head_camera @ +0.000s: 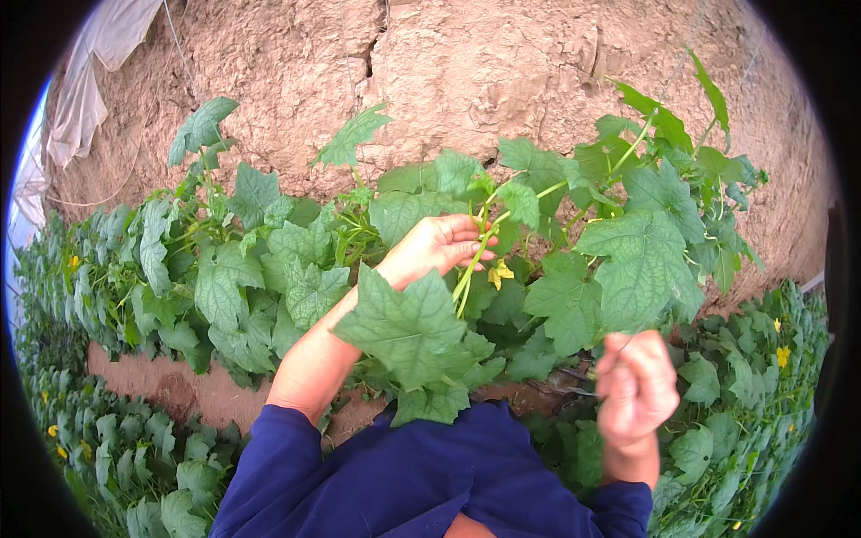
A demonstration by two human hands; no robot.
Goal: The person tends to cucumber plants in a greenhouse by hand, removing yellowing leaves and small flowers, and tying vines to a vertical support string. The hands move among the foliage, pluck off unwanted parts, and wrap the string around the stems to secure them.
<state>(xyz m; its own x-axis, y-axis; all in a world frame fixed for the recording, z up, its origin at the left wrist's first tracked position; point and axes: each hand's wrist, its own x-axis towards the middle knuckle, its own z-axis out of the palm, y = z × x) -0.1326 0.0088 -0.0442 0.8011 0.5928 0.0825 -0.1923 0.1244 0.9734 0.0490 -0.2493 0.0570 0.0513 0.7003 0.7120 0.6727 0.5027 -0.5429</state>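
My left hand (461, 243) has its fingers closed around a green stem (485, 243) of a climbing gourd vine, in the middle of the head view. Just below the fingers hangs a yellow, partly wilted flower (500, 274). A broad lobed leaf (407, 326) covers part of my left forearm. Lower right, my right hand (635, 387) is blurred, its fingers curled in; whether they hold something small cannot be made out. Directly above that hand is a large lobed leaf (639, 269).
Behind the vines rises a cracked earthen wall (464, 74) with thin strings (178, 47) in front of it. Plastic sheeting (84, 101) hangs at upper left. Dense vine rows (155, 457) grow on both sides. Bare soil (168, 380) shows between rows at left.
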